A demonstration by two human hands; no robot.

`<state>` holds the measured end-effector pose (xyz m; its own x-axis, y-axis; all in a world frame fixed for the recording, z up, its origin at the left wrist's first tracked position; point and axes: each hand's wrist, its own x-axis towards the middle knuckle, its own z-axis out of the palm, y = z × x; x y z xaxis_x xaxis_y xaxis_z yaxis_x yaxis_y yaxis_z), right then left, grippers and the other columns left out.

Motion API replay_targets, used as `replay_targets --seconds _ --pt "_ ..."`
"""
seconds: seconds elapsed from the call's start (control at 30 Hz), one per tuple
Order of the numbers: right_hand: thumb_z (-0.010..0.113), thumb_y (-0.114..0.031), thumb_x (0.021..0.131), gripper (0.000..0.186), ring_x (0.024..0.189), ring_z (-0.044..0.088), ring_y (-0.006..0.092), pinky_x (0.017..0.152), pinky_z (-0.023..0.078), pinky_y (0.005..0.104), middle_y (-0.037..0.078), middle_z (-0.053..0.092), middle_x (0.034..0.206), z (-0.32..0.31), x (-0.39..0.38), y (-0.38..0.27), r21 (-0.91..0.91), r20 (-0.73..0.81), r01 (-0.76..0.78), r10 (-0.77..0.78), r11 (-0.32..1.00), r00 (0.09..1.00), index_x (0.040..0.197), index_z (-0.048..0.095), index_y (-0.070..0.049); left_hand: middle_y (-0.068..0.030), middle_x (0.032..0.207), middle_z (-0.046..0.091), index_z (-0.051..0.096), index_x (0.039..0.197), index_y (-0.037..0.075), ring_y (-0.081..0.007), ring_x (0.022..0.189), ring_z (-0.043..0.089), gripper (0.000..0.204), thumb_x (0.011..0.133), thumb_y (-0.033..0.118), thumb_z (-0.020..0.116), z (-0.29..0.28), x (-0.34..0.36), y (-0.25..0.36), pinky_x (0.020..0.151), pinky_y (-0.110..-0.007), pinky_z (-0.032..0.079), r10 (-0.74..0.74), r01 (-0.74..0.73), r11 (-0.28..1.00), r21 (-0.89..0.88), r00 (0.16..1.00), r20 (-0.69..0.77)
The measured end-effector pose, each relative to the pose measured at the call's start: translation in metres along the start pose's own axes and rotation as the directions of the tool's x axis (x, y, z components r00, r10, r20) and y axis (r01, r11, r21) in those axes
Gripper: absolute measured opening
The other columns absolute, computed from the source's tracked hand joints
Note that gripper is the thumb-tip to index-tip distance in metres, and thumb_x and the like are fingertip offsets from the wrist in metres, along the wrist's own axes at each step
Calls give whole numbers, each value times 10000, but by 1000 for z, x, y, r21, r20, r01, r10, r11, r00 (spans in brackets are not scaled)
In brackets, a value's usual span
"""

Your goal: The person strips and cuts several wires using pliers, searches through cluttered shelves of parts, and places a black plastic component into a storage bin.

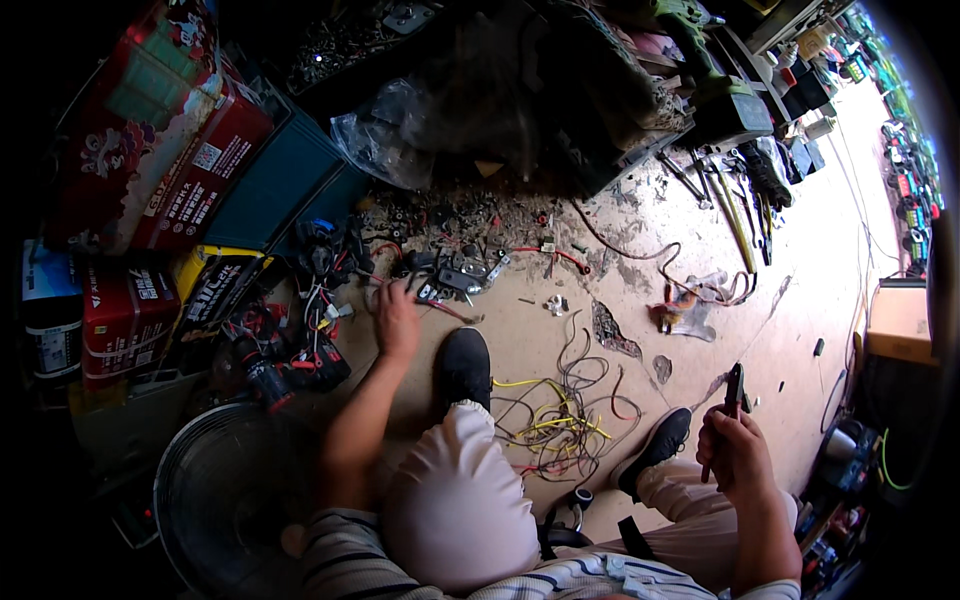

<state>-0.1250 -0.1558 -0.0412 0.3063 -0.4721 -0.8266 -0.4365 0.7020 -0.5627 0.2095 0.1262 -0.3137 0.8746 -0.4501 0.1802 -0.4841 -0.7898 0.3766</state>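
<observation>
My left hand reaches down to the floor on the left, its fingers slightly apart among dark cables and small parts; the fingertips are partly hidden. Just beyond it lies a grey metal piece with a bracket-like end. A short reddish-brown cable lies close by its right side. In my right hand, held up above my right knee, is a pair of pliers with dark jaws pointing away from me and reddish handles.
Tangled yellow, grey and red wires lie between my shoes. Left stand boxes, a cordless drill and a round tub. Scraps litter the floor ahead. Farther right are a green power tool and hand tools.
</observation>
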Motion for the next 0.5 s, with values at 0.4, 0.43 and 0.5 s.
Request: replay_targets --seconds 0.4,0.43,0.5 --pt "572 -162 867 137 571 488 133 517 402 277 48 519 684 -1 1 1 57 -4 -19 19 998 1000 907 520 -42 -163 1112 511 522 1038 26 -346 1062 518 257 812 143 562 -42 50 11 870 -428 455 -186 78 953 292 912 365" --pt "570 -161 869 134 571 488 133 516 401 277 46 519 682 -1 2 1 57 -1 -18 18 998 1000 905 520 -43 -174 1133 491 506 1044 26 -358 1066 510 284 797 140 585 -44 71 32 869 -435 454 -153 78 974 213 919 363" --pt "566 -159 872 129 569 489 132 514 400 276 43 519 677 2 5 -3 46 19 -29 29 999 999 903 519 -43 -215 1142 480 487 1115 19 -398 1055 489 391 750 114 590 -19 100 36 913 -445 416 -58 68 997 -33 968 242"
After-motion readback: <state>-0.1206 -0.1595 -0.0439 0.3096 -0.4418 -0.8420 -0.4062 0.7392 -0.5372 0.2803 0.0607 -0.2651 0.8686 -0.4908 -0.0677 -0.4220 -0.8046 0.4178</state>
